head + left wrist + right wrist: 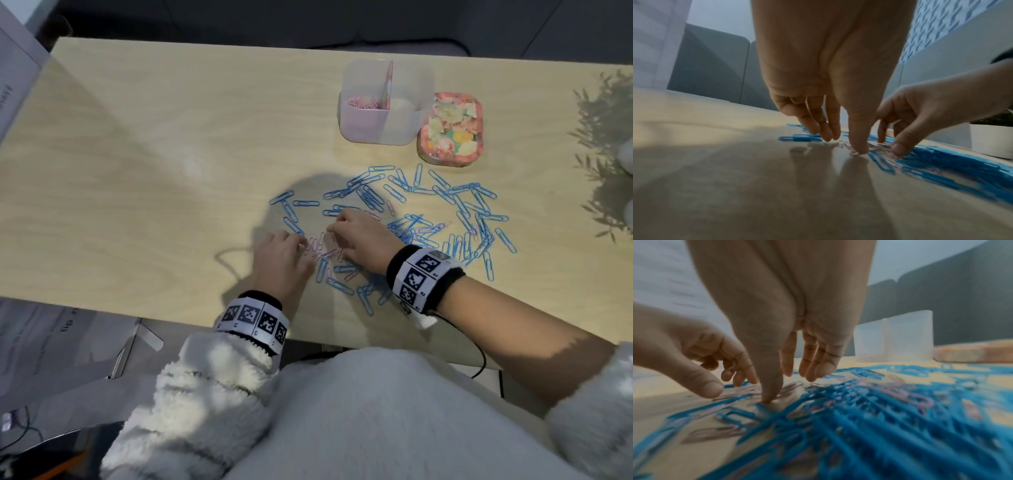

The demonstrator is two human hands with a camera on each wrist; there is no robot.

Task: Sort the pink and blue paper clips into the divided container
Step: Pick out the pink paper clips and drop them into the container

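Several blue paper clips (442, 209) (941, 162) (859, 418) lie spread over the wooden table (171, 154), with a few pink ones mixed in. A small cluster of pink clips (320, 245) (875, 148) (793, 386) lies between my two hands. My left hand (301, 248) (844, 144) (725, 386) points down, its thumb tip and fingertips touching the table at this cluster. My right hand (337, 236) (892, 142) (789, 387) does the same from the other side, thumb tip pressed on the table. Neither hand grips a clip. The translucent divided container (385, 102) (900, 337) stands at the back, pink clips in its left compartment.
A floral tin (450, 130) (972, 352) lies right of the container, touching it. A white plant pot (990, 139) stands at the table's right edge, its leaves casting shadows. White boxes sit off the table's left side. The near table edge runs just under my wrists.
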